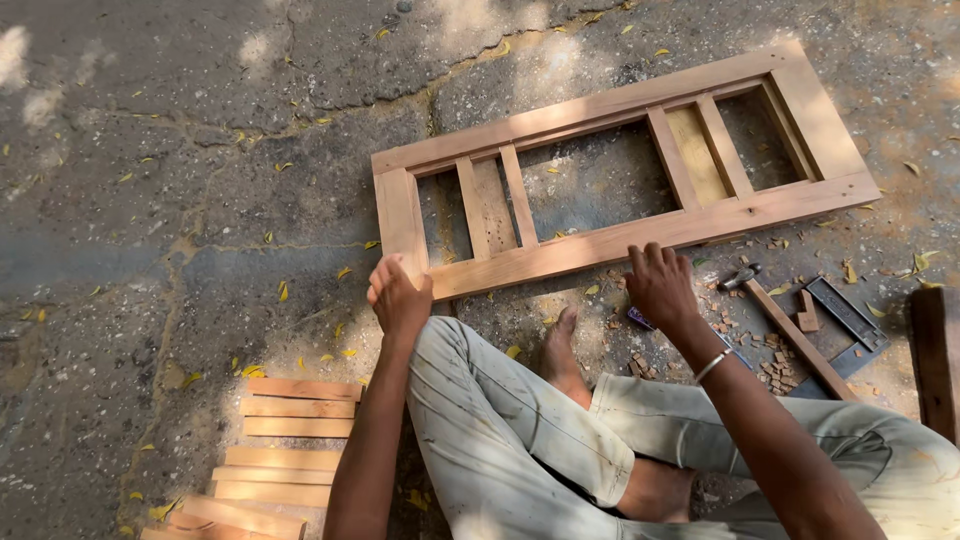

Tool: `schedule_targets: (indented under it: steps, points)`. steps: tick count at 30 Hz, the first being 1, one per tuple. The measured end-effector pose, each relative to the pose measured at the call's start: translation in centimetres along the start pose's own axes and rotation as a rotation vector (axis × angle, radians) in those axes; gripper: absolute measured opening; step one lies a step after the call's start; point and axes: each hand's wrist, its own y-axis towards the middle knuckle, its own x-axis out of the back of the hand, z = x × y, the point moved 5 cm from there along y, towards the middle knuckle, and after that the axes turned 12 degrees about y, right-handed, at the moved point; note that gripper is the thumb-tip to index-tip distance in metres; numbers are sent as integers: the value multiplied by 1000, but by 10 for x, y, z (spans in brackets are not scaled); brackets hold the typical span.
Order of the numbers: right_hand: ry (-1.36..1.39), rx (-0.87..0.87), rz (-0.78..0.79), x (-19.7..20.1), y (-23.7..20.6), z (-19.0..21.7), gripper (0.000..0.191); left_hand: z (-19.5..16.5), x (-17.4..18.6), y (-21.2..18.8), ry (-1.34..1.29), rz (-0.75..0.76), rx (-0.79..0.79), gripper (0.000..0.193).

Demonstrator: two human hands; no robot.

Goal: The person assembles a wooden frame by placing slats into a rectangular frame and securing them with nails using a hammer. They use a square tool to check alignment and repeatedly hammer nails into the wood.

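A long wooden door frame [600, 105] with several openings lies flat on cracked concrete ground. My left hand [398, 295] grips its near left corner, fingers curled over the edge. My right hand [660, 285] presses on the near long rail, fingers bent on the wood; a thin bangle circles that wrist. I sit on the ground in pale trousers, one bare foot [562, 350] close to the frame's near rail.
A hammer [785, 325] with a wooden handle lies right of my right hand among small wood chips. A dark metal tool [850, 315] and a dark wood block [935, 355] sit at the far right. Stacked wooden slats [290, 430] lie at lower left. Yellow leaves are scattered about.
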Motion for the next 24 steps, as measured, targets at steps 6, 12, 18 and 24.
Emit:
schedule_targets:
  steps: [6,12,18,24]
  points:
    - [-550,392,-24,1,155,61,64,28,-84,60,-76,250,399,96]
    - [-703,652,-211,-16,277,105,67,32,-118,65,87,201,353,91]
    - [-930,742,-322,-37,318,105,64,46,-140,60,151,176,328,89]
    - [-1155,794,-374,-37,303,118,56,51,-145,55,198,140,324,89]
